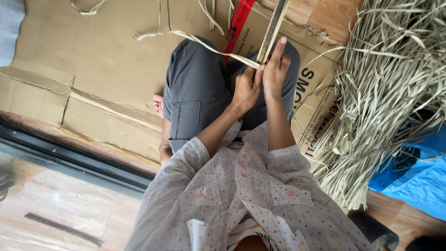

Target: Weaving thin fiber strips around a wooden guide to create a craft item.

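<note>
Head view, looking straight down at a seated person; both hands are together over the lap.

Left hand [246, 88]: fingers curled and pressed together, pinching a pale leaf strip [204, 44] at its near end. The strip runs from the pinch up and left across the knee of the grey trousers [195, 88], then curls out over the flattened cardboard [107, 60] on the floor.

Right hand [275, 69]: touching the left hand, fingers closed around the lower end of a narrow flat stick [273, 28], forefinger stretched straight up along its edge. The stick stands steeply, tilted slightly right, and leaves the frame at the top. Strip and stick meet right at the pinch point between the two hands. Cannot tell whether the strip is wound around the stick or only laid against it.

Around:
- Big loose heap of the same dried strips [385, 93] on the person's right, close to the right elbow, partly over a blue tarp [418, 181].
- Red tape strip [238, 23] on the cardboard just beyond the knees.
- A few stray strips at the top edge of the cardboard.
- Dark sliding-door track [69, 158] on the left, wooden floor beyond it.
- Bare toes [158, 103] show beside the left thigh.
- Spotted light shirt [251, 195] fills the lower frame.
</note>
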